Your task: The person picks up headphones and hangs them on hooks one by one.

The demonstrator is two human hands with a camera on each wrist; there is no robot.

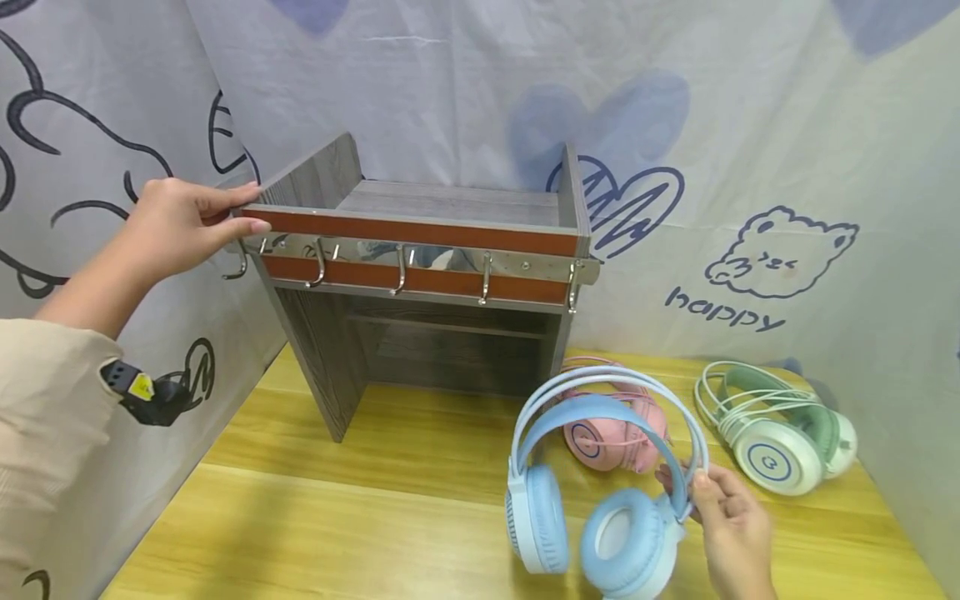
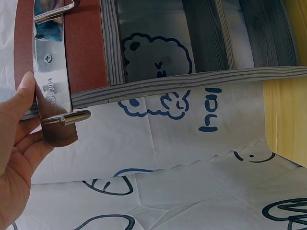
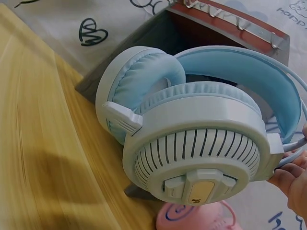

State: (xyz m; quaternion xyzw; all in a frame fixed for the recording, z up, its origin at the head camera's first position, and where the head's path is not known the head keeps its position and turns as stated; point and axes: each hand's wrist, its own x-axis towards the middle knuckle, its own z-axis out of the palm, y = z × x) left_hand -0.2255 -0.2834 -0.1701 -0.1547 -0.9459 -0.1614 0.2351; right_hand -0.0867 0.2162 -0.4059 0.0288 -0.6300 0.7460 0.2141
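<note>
Light blue headphones (image 1: 592,408) hang above the table in my right hand (image 1: 731,525), which pinches the headband just above one ear cup. The right wrist view shows that ear cup (image 3: 196,143) up close, with its slotted outer face. My left hand (image 1: 187,225) grips the left end of the front board on a grey wooden shelf (image 1: 315,358), thumb in front and fingers behind. Along this reddish-brown board runs a metal hook rail (image 1: 450,258) with several bare hooks. In the left wrist view the thumb and fingers close around the board and rail end (image 2: 60,134).
Pink headphones (image 1: 600,437) lie on the wooden table (image 1: 300,517) behind the blue pair. White and green headphones (image 1: 780,442) lie farther right, their cable wound over them. A printed cloth (image 1: 750,150) hangs behind and at both sides.
</note>
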